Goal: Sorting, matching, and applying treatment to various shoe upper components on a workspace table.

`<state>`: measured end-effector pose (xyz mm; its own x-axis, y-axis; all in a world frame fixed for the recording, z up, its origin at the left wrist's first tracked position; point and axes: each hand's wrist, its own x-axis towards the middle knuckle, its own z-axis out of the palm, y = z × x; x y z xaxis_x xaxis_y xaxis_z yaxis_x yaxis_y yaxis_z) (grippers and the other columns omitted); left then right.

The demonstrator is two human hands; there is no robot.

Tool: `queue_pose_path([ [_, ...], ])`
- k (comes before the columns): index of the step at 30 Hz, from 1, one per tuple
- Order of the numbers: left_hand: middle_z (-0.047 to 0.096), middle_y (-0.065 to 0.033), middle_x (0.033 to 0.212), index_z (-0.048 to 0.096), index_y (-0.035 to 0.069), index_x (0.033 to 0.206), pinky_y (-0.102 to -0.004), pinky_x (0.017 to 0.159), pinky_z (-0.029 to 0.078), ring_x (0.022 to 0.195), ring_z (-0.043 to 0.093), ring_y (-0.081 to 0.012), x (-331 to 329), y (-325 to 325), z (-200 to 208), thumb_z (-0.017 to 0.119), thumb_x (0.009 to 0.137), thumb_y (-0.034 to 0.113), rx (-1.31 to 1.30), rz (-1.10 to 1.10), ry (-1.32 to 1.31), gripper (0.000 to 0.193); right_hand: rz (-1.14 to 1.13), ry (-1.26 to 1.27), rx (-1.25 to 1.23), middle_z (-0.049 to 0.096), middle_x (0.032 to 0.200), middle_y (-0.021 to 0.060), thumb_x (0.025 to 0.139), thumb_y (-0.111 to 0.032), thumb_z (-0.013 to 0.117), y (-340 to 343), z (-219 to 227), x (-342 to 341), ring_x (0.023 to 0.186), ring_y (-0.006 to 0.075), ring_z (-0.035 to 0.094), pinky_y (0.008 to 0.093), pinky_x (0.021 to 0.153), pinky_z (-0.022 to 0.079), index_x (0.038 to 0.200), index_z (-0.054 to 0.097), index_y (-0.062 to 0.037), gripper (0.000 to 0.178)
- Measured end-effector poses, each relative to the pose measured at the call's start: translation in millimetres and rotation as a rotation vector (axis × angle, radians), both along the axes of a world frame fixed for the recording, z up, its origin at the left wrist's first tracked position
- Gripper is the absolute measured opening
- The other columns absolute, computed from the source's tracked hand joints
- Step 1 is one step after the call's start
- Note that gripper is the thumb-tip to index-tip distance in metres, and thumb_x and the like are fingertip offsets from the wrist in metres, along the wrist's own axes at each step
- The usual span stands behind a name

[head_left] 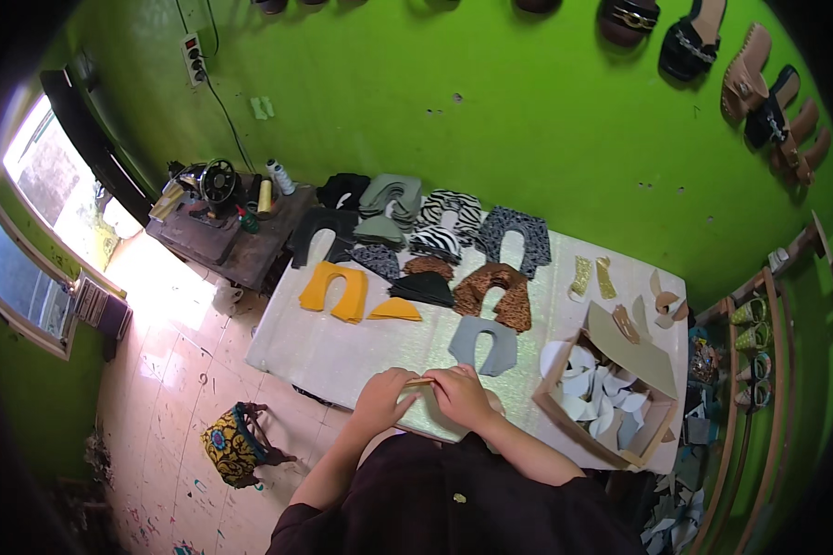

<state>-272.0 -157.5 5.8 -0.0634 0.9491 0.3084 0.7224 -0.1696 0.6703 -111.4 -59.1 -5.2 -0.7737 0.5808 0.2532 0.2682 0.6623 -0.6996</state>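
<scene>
At the near edge of the table (292, 344), my left hand (382, 400) and my right hand (462, 396) are close together. A thin tan strip or stick (420, 380) spans the gap between them, with the fingers of both hands closed on its ends. Its exact kind is too small to make out. Just beyond my hands lies a grey U-shaped cut piece (484, 342). Farther off are yellow U-shaped pieces (331, 291), a yellow curved piece (395, 310), brown spotted pieces (493, 291) and black pieces (423, 288).
On the right, an open cardboard box (551, 407) holds white and grey scraps. A sewing machine (205, 183) stands on a dark table at the back left. A patterned stool (231, 447) is on the tiled floor. Shoes hang on the green wall (528, 120) and a rack (759, 407).
</scene>
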Motion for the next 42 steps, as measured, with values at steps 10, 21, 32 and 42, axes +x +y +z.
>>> queue_pose_path([
  [10, 0.054, -0.0106, 0.113, 0.051, 0.007, 0.114, -0.046, 0.092, 0.036, 0.108, 0.049, -0.0275, -69, -8, -112, 0.055, 0.084, 0.015, -0.179, 0.087, 0.148, 0.031, -0.166, -0.193, 0.277, 0.054, 0.1, 0.0048, 0.075, -0.007, 0.057, -14, -92, -73, 0.099, 0.0249, 0.051, 0.041, 0.085, 0.033, 0.102, 0.057, -0.012, 0.028],
  [21, 0.047, -0.0097, 0.115, 0.047, 0.009, 0.112, -0.0582, 0.094, 0.022, 0.113, 0.041, -0.0287, -57, 8, -130, 0.055, 0.082, 0.023, -0.198, 0.189, 0.216, 0.034, -0.292, -0.231, 0.145, 0.054, 0.093, 0.0047, 0.077, -0.011, 0.053, -19, -103, -91, 0.092, 0.0241, 0.05, 0.0423, 0.08, 0.031, 0.099, 0.054, -0.0123, 0.022],
  [32, 0.05, -0.0057, 0.097, 0.051, 0.01, 0.102, -0.0492, 0.087, 0.026, 0.098, 0.046, -0.0238, -54, 21, -142, 0.055, 0.076, 0.023, -0.05, 0.235, 0.338, 0.029, -0.3, -0.235, 0.086, 0.054, 0.094, 0.0047, 0.073, -0.008, 0.057, -11, -101, -101, 0.091, 0.0245, 0.049, 0.041, 0.078, 0.03, 0.098, 0.054, -0.0117, 0.025],
  [42, 0.056, -0.0027, 0.098, 0.054, 0.014, 0.106, -0.0513, 0.088, 0.026, 0.098, 0.051, -0.0216, -77, 31, -119, 0.057, 0.082, 0.017, -0.173, 0.228, 0.153, 0.024, -0.33, -0.155, 0.01, 0.056, 0.092, 0.005, 0.081, -0.019, 0.058, 7, -104, -89, 0.092, 0.0249, 0.049, 0.0412, 0.08, 0.028, 0.095, 0.058, -0.0111, 0.016],
])
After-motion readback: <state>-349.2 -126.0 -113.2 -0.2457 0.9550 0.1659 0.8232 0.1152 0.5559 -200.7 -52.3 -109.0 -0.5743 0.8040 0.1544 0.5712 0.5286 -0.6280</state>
